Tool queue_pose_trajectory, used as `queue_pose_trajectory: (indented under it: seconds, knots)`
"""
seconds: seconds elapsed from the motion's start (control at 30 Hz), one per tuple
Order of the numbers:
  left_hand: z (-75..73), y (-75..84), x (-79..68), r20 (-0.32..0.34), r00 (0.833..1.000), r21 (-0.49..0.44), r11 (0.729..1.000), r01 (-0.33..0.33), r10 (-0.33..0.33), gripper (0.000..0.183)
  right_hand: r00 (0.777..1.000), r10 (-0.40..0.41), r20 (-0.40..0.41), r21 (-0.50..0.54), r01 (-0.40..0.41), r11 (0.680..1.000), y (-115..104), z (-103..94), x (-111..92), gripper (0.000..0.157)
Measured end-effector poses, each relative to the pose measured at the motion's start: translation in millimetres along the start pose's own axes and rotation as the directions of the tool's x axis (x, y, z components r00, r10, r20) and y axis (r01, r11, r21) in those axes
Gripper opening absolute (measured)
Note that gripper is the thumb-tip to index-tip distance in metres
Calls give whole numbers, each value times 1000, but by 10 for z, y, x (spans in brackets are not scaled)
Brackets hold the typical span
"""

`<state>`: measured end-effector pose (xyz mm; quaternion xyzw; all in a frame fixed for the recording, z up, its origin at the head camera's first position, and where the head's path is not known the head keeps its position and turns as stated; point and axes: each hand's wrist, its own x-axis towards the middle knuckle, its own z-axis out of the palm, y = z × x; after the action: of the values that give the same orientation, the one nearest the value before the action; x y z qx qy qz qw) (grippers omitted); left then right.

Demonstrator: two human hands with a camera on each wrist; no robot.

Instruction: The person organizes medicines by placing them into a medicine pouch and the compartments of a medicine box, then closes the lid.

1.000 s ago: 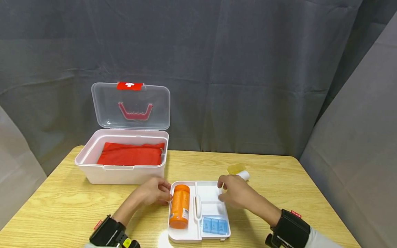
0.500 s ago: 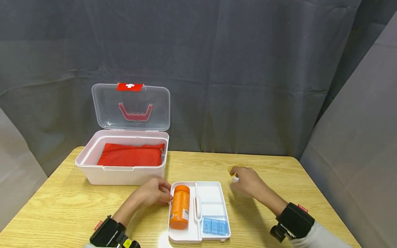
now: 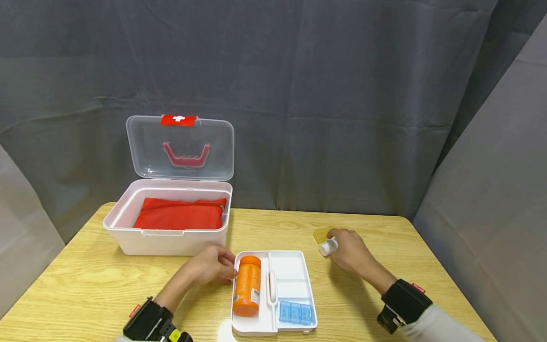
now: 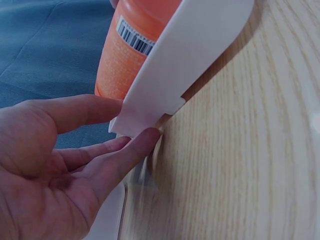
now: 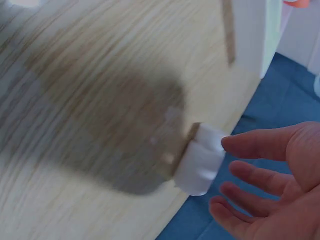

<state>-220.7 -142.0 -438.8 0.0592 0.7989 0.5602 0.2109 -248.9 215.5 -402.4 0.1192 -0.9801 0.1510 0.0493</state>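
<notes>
gone right since a second ago: the right grip (image 3: 350, 251), from the tray (image 3: 288, 264) to a small white bottle (image 3: 329, 247).
the bottle is right of the frame's middle, at the left side of the right grip, the nearer one. its long side slants, free end pointing lower left. i cannot tell if the right grip is grasping it. the left grip (image 3: 213, 266) is loose, touching the tray's left edge.

pillbox (image 3: 296, 313) in tray (image 3: 285, 264), bottle (image 3: 246, 287) left
</notes>
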Motion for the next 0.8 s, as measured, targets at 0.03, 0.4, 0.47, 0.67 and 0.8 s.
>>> queue_pose_trajectory:
  seconds: [0.03, 0.4, 0.47, 0.67, 0.8]
  knots:
    - [-2, -2, 0, 1, 1000, -1, 1000, -1, 1, 32, 1000, 0, -5, 1, 0, 1000, 16, 13, 4, 36]
    - [1, 2, 2, -12, 1000, -8, 1000, 3, -3, 32, 1000, -10, -8, -14, 10, 1000, 93, 59, 9, 28]
    - [3, 7, -1, -15, 1000, -8, 1000, 2, -2, 32, 1000, -19, -13, -20, 19, 1000, 96, 69, 12, 25]
    - [4, 5, -5, -12, 1000, -6, 1000, -5, 4, 34, 999, -14, 30, -58, 15, 998, 87, 95, 15, 19]
    - [3, -8, 2, -13, 1000, -11, 1000, -9, 9, 34, 999, 2, 37, -63, 0, 998, 89, 104, 11, 22]
